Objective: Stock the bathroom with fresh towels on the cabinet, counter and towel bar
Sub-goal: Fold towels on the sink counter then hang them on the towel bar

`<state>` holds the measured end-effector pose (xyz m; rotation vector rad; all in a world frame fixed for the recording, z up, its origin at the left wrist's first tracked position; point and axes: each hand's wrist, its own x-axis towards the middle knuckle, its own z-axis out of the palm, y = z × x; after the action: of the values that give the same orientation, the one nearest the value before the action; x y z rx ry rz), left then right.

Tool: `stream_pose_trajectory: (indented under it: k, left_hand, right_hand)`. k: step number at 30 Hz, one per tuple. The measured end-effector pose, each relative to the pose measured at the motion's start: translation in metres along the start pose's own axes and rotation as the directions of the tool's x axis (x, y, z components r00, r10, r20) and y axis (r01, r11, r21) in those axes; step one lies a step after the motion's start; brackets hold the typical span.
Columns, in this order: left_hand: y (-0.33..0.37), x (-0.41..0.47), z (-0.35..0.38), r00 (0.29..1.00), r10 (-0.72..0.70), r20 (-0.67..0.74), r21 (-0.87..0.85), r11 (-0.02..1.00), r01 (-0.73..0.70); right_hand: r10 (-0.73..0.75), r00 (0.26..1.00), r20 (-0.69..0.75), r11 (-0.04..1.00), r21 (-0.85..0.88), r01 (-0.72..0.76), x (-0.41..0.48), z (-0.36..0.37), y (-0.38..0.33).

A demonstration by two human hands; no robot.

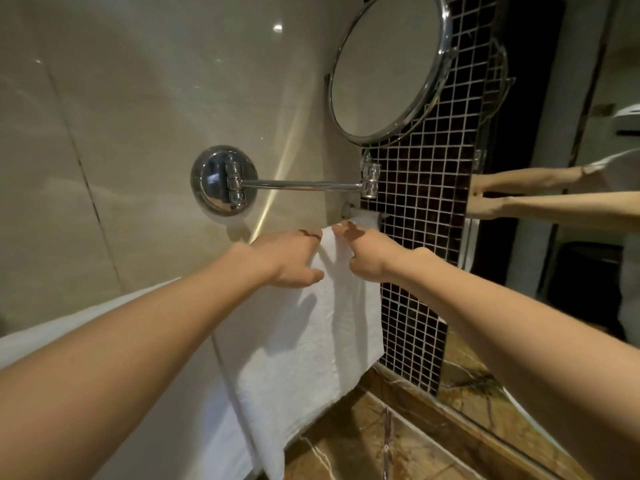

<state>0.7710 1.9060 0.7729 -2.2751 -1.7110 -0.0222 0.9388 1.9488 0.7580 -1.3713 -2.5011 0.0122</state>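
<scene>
Gripping the white towel (pixel 304 341) at its top fold, the left hand (pixel 287 259) and right hand (pixel 369 254) curl fingers over the towel bar (pixel 349 211), probably squaring the drape so it hangs flat under the swing-arm mirror (pixel 384 67).

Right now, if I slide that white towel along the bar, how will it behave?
The white towel is likely floppy: it hangs in soft folds from the towel bar and creases under the left hand and right hand. It will probably bunch rather than slide flat. Draped over the bar, it might slip off if pulled unevenly.
</scene>
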Motion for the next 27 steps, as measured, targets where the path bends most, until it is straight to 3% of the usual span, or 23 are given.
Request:
stream_pose_trajectory:
  k: [16,27]
  left_hand:
    - [-0.005,-0.017,0.001,0.996,-0.063,-0.062,0.031,0.997,0.065]
    - [-0.044,-0.096,-0.016,0.975,-0.200,-0.093,-0.068,0.979,0.194]
  right_hand:
    - [-0.020,0.998,-0.061,1.000,0.023,0.022,-0.002,0.005,-0.010]
    - [-0.296,0.941,-0.163,0.953,0.014,0.302,-0.018,0.006,-0.103]
